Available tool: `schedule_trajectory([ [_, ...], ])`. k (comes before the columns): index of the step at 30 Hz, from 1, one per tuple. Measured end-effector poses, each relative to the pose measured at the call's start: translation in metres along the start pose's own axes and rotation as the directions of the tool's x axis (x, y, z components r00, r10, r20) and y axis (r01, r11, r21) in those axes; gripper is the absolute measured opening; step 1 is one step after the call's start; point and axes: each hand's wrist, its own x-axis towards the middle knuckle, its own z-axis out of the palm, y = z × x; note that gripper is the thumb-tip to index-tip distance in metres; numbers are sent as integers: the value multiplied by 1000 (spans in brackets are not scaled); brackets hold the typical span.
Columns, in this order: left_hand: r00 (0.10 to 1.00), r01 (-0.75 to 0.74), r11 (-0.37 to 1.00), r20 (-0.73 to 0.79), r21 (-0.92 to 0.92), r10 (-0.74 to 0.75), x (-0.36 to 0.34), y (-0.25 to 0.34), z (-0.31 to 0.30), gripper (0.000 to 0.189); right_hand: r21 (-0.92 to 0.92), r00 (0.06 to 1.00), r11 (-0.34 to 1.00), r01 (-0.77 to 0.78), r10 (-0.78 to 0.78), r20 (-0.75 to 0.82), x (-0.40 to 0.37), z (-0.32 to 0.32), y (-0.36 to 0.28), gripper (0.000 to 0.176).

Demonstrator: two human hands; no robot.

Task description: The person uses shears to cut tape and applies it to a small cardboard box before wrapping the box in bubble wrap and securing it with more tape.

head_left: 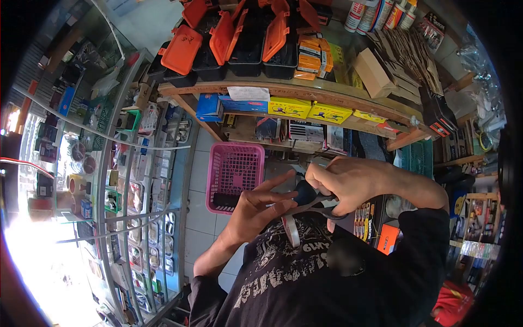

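My right hand (351, 182) is closed around dark-handled scissors (333, 212), whose blades point left toward my other hand. Between thumb and fingers, my left hand (259, 210) pinches a grey strip (305, 207) at the blades; its upper fingers stretch out to the right. A pale loop of strip (291, 231) hangs below the left fingertips, in front of the black shirt. Just behind the strip, between both hands, is a dark blue rounded object (305, 192), partly hidden by the fingers.
A pink basket (213, 174) stands beyond my left hand. Ahead, a wooden shelf (305, 90) carries black bins with orange lids (182, 50) and boxes. Glass display shelves (117, 163) line the left. A person's red garment (456, 301) shows at lower right.
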Motion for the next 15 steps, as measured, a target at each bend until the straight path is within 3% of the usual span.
schedule_trajectory([
  [7,1000,-20,1000,-17,24,21,0,-3,1,20,5,997,999,50,-50,-57,-3,2,-2,79],
  [9,999,24,992,38,-127,-19,-1,-2,0,21,3,998,999,42,-42,-39,-2,1,-2,81],
  [13,999,28,999,33,-39,-27,2,-5,-2,20,25,1000,1000,-5,5,2,-4,1,4,84],
  [15,998,46,998,52,-52,-43,3,-7,-2,20,-13,998,999,53,-54,-46,-7,0,1,85],
])
